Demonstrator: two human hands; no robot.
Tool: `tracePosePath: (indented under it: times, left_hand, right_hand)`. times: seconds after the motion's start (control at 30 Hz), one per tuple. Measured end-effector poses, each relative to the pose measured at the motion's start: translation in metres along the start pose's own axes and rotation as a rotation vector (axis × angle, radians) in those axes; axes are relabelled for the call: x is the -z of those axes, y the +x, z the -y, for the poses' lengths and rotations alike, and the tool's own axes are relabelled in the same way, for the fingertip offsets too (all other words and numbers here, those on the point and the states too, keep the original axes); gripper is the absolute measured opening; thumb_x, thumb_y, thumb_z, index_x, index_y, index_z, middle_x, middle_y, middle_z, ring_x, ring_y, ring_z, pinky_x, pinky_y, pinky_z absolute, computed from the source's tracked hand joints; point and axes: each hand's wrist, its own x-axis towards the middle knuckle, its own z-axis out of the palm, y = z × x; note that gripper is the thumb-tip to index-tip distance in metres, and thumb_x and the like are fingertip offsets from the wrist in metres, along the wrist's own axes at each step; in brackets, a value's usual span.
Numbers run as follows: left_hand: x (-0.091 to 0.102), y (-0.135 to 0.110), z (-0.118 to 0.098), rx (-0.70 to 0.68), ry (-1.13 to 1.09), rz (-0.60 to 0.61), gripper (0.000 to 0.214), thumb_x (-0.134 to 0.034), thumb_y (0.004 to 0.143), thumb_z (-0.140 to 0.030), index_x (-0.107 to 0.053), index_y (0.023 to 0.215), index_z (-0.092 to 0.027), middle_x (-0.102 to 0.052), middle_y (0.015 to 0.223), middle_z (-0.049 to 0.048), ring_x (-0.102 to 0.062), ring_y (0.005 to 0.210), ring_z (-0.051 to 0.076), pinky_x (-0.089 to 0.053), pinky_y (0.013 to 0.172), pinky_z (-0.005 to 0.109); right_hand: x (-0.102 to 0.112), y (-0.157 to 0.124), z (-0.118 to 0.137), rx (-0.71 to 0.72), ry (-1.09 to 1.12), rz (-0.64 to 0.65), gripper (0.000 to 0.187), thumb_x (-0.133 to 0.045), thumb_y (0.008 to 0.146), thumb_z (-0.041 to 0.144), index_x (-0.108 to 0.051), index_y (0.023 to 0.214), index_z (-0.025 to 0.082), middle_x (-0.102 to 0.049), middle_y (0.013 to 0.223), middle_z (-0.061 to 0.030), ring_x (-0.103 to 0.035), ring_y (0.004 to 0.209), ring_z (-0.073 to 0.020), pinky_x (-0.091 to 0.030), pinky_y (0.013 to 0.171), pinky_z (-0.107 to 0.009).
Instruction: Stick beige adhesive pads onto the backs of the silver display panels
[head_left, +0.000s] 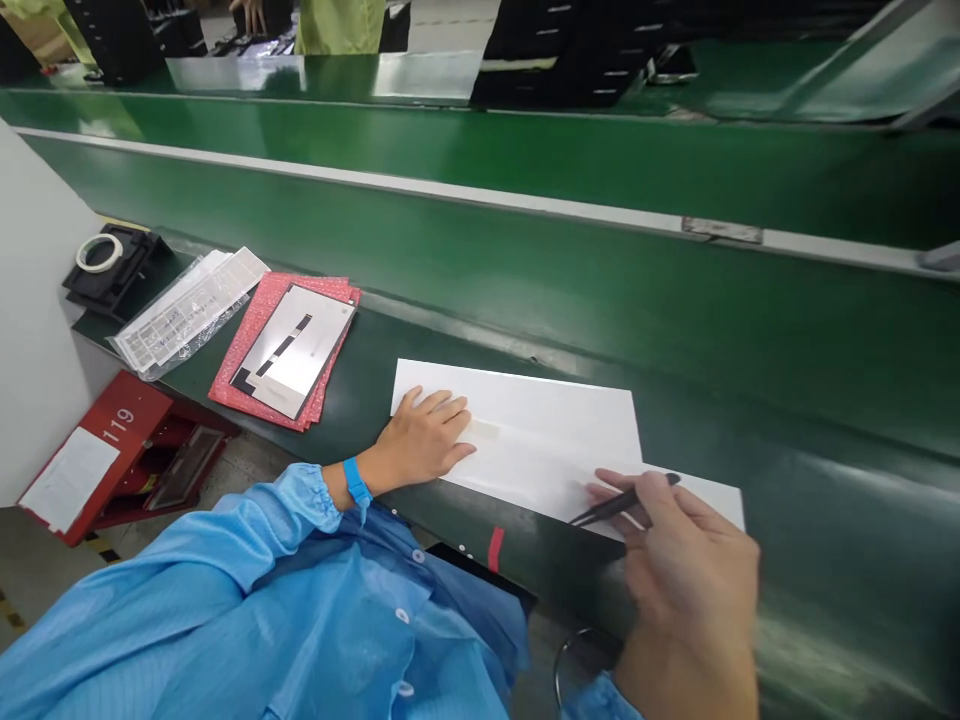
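Note:
A white sheet (555,425) lies on the dark green bench in front of me. My left hand (424,438) rests flat on its left part, fingers stretched out, beside a small pale strip (484,432) on the sheet. My right hand (686,565) is closed around dark tweezers (619,503), whose tip points left and touches the sheet near its lower edge. I wear a blue coat and a blue wrist strap (357,483).
To the left lie a red stack topped by a grey panel (289,350), a clear bag of parts (187,310) and a black holder with a tape roll (100,254). A red cart (112,455) stands below. Green conveyor (525,170) runs behind; another person stands beyond.

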Motion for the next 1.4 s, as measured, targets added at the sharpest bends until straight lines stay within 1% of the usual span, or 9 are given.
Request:
tracePosePath:
  times: [0.17,0.27,0.37,0.47,0.57,0.7,1.0,1.3,1.4]
  left_hand:
    - [0.001,-0.002,-0.003,-0.007,0.029,0.021,0.040,-0.060,0.105,-0.046,-0.066,0.133,-0.018,-0.064,0.152,0.0123,-0.054,0.145,0.031,-0.037,0.123,0.056]
    - [-0.003,-0.001,-0.002,0.003,0.034,0.012,0.039,-0.059,0.105,-0.047,-0.067,0.132,-0.020,-0.064,0.152,0.0113,-0.055,0.144,0.030,-0.038,0.123,0.056]
    - [-0.001,0.000,0.002,0.005,-0.019,-0.050,0.039,-0.059,0.105,-0.048,-0.067,0.131,-0.020,-0.069,0.145,0.0105,-0.060,0.138,0.027,-0.041,0.120,0.051]
    - [0.008,0.001,0.006,0.001,-0.145,-0.170,0.045,-0.059,0.105,-0.050,-0.066,0.133,-0.017,-0.073,0.135,0.0124,-0.065,0.131,0.026,-0.044,0.116,0.048]
    - [0.013,0.008,0.017,-0.020,-0.281,-0.264,0.031,-0.060,0.105,-0.044,-0.071,0.120,-0.019,-0.078,0.117,0.0091,-0.069,0.116,0.026,-0.045,0.111,0.051]
    - [0.018,0.014,0.023,-0.020,-0.369,-0.317,0.022,-0.058,0.106,-0.035,-0.072,0.098,-0.021,-0.077,0.094,0.0046,-0.069,0.094,0.021,-0.051,0.095,0.044]
    - [0.024,0.010,0.017,0.018,-0.360,-0.299,0.022,-0.057,0.106,-0.033,-0.070,0.092,-0.022,-0.076,0.090,0.0030,-0.069,0.092,0.019,-0.054,0.092,0.041]
    - [0.029,0.008,0.014,0.030,-0.363,-0.304,0.025,-0.054,0.107,-0.034,-0.069,0.091,-0.022,-0.077,0.092,0.0040,-0.069,0.093,0.020,-0.054,0.092,0.041]
    - [0.027,0.008,0.015,0.021,-0.361,-0.292,0.023,-0.055,0.107,-0.034,-0.070,0.096,-0.022,-0.077,0.095,0.0044,-0.070,0.096,0.020,-0.054,0.093,0.041]
  right_hand:
    - [-0.027,0.007,0.011,0.171,0.124,-0.012,0.060,-0.093,0.048,0.054,-0.062,0.074,0.009,-0.060,0.076,-0.0151,-0.062,0.063,-0.0208,-0.058,0.053,-0.030]
    - [-0.058,0.019,0.010,0.183,0.204,0.098,0.061,-0.095,0.046,0.049,-0.058,0.075,0.010,-0.061,0.078,-0.0153,-0.064,0.064,-0.0233,-0.061,0.057,-0.035]
    - [-0.084,0.024,0.004,0.189,0.242,0.206,0.063,-0.097,0.049,0.050,-0.058,0.079,0.011,-0.062,0.079,-0.0104,-0.063,0.065,-0.0188,-0.060,0.058,-0.029]
    - [-0.098,0.020,-0.001,0.204,0.200,0.344,0.059,-0.095,0.057,0.053,-0.060,0.080,0.012,-0.060,0.078,-0.0061,-0.061,0.066,-0.0143,-0.057,0.058,-0.023]
    - [-0.107,0.020,-0.004,0.253,0.164,0.469,0.054,-0.089,0.069,0.057,-0.062,0.085,0.013,-0.063,0.083,-0.0069,-0.064,0.074,-0.0174,-0.061,0.070,-0.030]
    - [-0.112,0.019,-0.004,0.293,0.162,0.593,0.053,-0.086,0.076,0.060,-0.062,0.089,0.014,-0.065,0.088,-0.0084,-0.067,0.079,-0.0202,-0.061,0.074,-0.032]
    - [-0.109,0.011,0.000,0.290,0.164,0.780,0.053,-0.083,0.084,0.062,-0.063,0.094,0.014,-0.067,0.091,-0.0089,-0.067,0.081,-0.0183,-0.060,0.077,-0.030]
    - [-0.108,0.009,0.003,0.307,0.111,0.833,0.060,-0.084,0.081,0.068,-0.065,0.094,0.013,-0.068,0.093,-0.0104,-0.067,0.080,-0.0187,-0.059,0.076,-0.031]
    - [-0.107,0.012,0.003,0.313,0.111,0.782,0.064,-0.084,0.079,0.071,-0.064,0.093,0.013,-0.067,0.092,-0.0111,-0.067,0.079,-0.0194,-0.060,0.074,-0.032]
